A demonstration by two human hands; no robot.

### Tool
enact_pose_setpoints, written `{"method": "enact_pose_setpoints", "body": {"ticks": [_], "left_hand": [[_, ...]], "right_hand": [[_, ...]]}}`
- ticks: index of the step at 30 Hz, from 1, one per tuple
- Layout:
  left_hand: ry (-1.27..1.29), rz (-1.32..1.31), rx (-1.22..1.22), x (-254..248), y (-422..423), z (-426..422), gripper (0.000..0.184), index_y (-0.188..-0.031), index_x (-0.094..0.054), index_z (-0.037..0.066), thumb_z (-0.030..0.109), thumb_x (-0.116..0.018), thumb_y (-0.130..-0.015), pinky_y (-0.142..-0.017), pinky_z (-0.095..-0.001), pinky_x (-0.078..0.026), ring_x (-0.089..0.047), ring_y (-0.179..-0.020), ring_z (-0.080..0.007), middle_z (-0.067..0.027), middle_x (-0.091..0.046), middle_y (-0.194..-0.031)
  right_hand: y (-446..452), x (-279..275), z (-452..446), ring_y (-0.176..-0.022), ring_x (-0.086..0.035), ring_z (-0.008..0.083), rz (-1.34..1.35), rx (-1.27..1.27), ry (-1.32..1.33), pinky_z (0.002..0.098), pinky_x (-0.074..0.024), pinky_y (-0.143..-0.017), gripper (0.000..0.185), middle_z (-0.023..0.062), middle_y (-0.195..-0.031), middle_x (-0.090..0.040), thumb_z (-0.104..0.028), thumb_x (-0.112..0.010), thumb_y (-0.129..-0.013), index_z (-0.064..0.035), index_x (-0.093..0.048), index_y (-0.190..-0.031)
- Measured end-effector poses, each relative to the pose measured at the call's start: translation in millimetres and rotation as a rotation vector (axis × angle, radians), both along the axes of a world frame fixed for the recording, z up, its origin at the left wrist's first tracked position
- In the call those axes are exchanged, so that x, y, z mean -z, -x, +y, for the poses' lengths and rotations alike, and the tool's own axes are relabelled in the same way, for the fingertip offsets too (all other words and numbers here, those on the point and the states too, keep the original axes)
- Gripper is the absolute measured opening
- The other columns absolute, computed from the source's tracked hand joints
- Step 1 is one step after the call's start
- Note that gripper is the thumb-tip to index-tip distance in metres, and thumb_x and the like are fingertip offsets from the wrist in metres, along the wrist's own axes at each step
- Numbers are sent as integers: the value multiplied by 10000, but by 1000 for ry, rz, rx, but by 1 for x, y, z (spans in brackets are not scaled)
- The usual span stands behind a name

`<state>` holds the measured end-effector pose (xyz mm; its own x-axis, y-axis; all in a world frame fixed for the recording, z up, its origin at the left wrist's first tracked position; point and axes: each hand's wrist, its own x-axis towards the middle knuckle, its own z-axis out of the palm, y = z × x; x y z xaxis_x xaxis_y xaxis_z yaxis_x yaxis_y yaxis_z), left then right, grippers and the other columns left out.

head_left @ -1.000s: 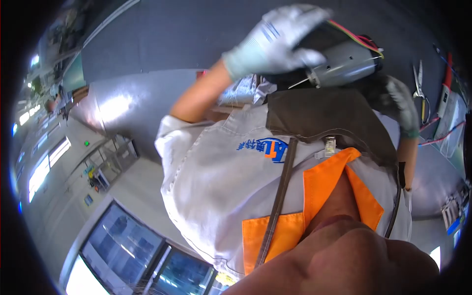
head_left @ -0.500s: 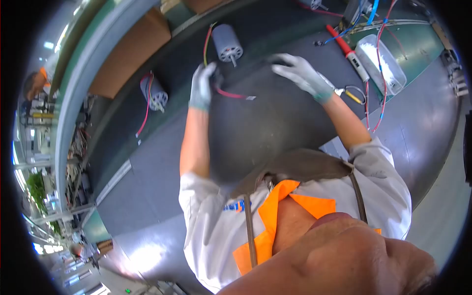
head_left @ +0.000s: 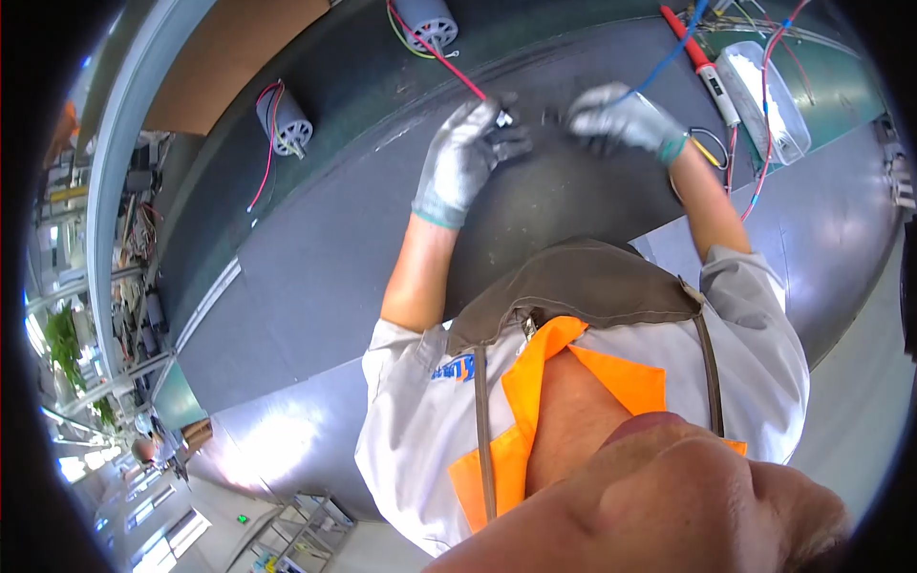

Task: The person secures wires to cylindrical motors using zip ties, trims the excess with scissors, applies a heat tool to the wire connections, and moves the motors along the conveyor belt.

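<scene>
A grey cylindrical motor [head_left: 427, 21] lies at the top of the view, with a red wire [head_left: 449, 67] running from it. My left hand [head_left: 460, 158], in a whitish glove, is closed on the wire near its end, where a small pale tip shows between the fingers. Across a short gap, my right hand [head_left: 621, 122], gloved too, has its fingers curled around the end of a blue wire [head_left: 666, 62] that comes down from the upper right. A small dark piece, blurred, juts from its fingertips towards the left hand.
Another grey motor [head_left: 284, 122] with a red wire lies at left on the dark work surface [head_left: 315, 239]. To the right are a red and white probe [head_left: 712, 81], a clear bin [head_left: 798, 143] with white pieces, and a yellow-handled tool [head_left: 705, 150] partly behind my right wrist.
My left hand has moved right and taken hold of the motor's red wire, now stretched towards me. My right hand has shifted right and now holds the blue wire. The view has shifted slightly.
</scene>
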<state>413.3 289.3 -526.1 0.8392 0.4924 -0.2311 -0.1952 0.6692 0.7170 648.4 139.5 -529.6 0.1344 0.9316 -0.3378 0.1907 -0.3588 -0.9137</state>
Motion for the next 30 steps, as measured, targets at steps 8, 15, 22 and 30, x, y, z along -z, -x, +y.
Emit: {"method": "enact_pose_setpoints", "body": {"ticks": [8,15,22,30], "left_hand": [[-208,110,-196,-18,-16,-10,344,-1093,-630,-42,277,-662,-970,-691,-323,-599,-723,-782,-244,-117,-676,-943],[-303,141,-242,-17,-21,-17,296,-1042,-649,-16,272,-658,-974,-611,-226,-519,-706,-736,-148,-87,-701,-900],[-332,167,-237,-21,-22,-19,273,-1010,-668,-9,259,-674,-964,-638,-226,-537,-685,-728,-117,-67,-698,-885],[-288,153,-238,-17,-23,-20,268,-1046,-678,-23,232,-677,-962,-676,-235,-540,-675,-764,-116,-64,-693,-887]], "right_hand": [[80,-21,-26,-765,-646,98,117,295,-458,248,-528,-695,330,70,-887,-700,-159,-633,-979,14,-648,-1260],[83,-14,-7,-696,-622,112,373,313,-526,255,-517,-636,520,80,-870,-672,-232,-625,-980,37,-507,-1409],[84,-7,-6,-728,-644,112,391,351,-544,249,-516,-647,478,100,-850,-706,-182,-578,-994,21,-497,-1420],[86,-7,-5,-702,-649,120,402,393,-523,249,-509,-628,486,90,-878,-697,-186,-598,-984,38,-507,-1405]]}}
